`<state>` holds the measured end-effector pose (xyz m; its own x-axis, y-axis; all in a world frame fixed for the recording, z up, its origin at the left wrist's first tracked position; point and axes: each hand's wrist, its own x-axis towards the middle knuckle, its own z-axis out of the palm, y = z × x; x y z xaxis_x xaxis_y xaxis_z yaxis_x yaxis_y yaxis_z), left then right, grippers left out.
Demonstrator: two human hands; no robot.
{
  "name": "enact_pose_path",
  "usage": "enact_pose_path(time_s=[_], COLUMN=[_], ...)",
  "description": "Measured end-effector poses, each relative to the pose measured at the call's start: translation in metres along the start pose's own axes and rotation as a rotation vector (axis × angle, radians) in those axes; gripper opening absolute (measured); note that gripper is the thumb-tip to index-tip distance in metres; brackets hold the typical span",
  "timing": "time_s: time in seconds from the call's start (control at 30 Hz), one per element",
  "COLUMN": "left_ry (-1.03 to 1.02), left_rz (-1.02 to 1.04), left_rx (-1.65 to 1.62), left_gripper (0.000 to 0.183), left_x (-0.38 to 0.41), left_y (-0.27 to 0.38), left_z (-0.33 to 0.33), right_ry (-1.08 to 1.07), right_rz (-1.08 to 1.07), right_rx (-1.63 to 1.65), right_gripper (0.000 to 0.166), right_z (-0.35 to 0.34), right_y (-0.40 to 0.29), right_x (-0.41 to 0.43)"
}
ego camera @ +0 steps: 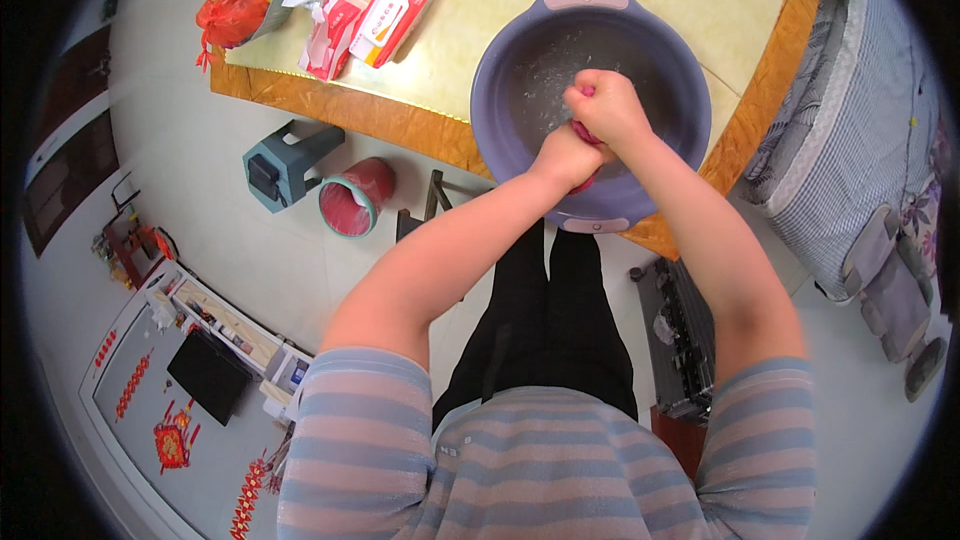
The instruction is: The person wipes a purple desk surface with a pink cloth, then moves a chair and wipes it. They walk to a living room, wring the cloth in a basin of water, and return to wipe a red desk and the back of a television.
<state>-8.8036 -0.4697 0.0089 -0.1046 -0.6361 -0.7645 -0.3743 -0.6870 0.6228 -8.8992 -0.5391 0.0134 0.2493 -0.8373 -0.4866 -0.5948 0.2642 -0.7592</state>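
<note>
A purple plastic basin (489, 82) holding water stands at the near edge of a table with a tiled, stone-like top. Both hands are over the basin, gripping one bunched dark-pink cloth (586, 133). My left hand (572, 156) is closed around its lower part, nearer my body. My right hand (609, 106) is closed just above and to the right, with a bit of pink showing at its fist. The two hands touch or nearly touch. Bubbles or splashes show on the water beyond them. Most of the cloth is hidden inside the fists.
On the table (442, 90) lie red-and-white wipes packs (394, 15) and a basket (279, 0) with bottles and a red bag. Below its edge stand a blue-grey stool (274, 176) and a pink bin (356, 199). A covered sofa (832, 120) is at right, a dark rack (675, 337) near my legs.
</note>
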Motion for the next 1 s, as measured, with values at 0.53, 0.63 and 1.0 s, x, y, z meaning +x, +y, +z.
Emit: enact_pose_path(time_s=[0.53,0.63,1.0], left_ry=[0.347,0.402,0.278], left_rz=[-0.149,-0.159,0.180], left_rx=[0.084,0.082,-0.342], left_gripper=[0.076,0.080,0.068], left_x=[-0.050,-0.070,-0.126], left_y=[0.035,0.040,0.036], left_z=[0.022,0.024,0.010], right_ry=[0.377,0.344,0.165], right_rz=[0.416,0.508,0.291], right_rx=[0.192,0.330,1.137], right_gripper=[0.053,0.098,0.046], right_z=[0.009,0.003,-0.017], right_y=[0.027,0.006,-0.013], right_x=[-0.004,-0.042,-0.135])
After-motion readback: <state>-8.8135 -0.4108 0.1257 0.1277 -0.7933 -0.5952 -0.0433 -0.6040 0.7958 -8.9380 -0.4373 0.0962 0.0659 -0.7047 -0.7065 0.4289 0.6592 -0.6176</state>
